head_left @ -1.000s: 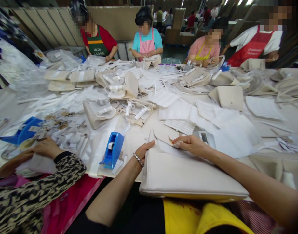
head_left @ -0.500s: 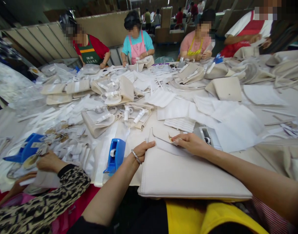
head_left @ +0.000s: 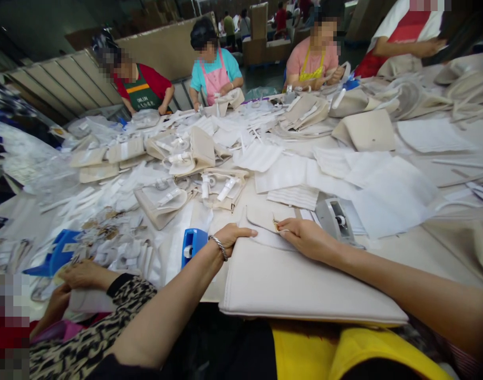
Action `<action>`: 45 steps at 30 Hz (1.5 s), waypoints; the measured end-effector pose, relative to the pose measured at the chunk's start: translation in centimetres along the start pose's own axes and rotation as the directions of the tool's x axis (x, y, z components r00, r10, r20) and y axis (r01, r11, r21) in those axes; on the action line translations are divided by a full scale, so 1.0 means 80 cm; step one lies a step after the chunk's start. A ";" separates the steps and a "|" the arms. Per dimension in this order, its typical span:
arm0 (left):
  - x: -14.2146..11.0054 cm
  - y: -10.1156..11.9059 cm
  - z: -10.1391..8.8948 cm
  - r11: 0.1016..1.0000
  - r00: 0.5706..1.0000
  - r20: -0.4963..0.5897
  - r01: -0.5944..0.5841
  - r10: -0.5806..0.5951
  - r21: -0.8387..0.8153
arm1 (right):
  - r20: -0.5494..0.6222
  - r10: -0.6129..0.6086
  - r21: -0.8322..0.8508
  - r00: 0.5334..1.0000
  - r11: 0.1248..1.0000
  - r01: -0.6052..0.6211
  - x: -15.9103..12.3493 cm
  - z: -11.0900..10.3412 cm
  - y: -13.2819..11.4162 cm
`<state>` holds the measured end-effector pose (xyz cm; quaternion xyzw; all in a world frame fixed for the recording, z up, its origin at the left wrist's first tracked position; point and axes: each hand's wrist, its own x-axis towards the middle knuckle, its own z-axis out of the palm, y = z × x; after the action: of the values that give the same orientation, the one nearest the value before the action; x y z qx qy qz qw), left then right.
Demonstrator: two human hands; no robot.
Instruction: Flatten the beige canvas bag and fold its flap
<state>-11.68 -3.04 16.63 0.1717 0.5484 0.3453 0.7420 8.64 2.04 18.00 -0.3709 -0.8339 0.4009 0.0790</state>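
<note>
Almost no readable writing in view

The dark green apron with an orange band [head_left: 142, 94], worn by the person in a red shirt at about eleven o'clock across the bench [head_left: 419, 248], carries a line of pale lettering on its chest, too small and blurred to spell out. The red apron [head_left: 399, 37] at one o'clock shows no legible print.

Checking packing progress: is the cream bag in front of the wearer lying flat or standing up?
Lying flat: the cream bag rests broadside on the table, both hands at its top edge.
</note>
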 end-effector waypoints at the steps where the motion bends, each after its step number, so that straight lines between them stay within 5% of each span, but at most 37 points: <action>1: 0.001 -0.002 0.000 1.000 1.000 0.003 -0.004 0.004 0.001 | 0.006 0.005 0.021 1.000 1.000 -0.006 0.001 -0.003 0.000; 12: -0.006 -0.038 0.001 0.977 0.984 0.118 -0.114 0.137 -0.181 | 0.147 0.279 0.395 0.949 0.863 -0.315 -0.004 -0.047 0.004; 35: -0.016 -0.047 0.000 0.942 0.973 0.104 -0.171 0.208 -0.287 | 0.133 0.268 0.228 0.954 0.929 -0.293 -0.009 -0.022 -0.015; 45: -0.013 -0.049 0.001 0.934 0.968 0.117 -0.176 0.221 -0.310 | 0.147 0.265 0.290 0.953 0.910 -0.297 -0.015 -0.021 -0.017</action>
<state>-10.52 -6.52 14.94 0.1383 0.4124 0.4832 0.7598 9.44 1.71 20.35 -0.4488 -0.7017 0.5523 0.0338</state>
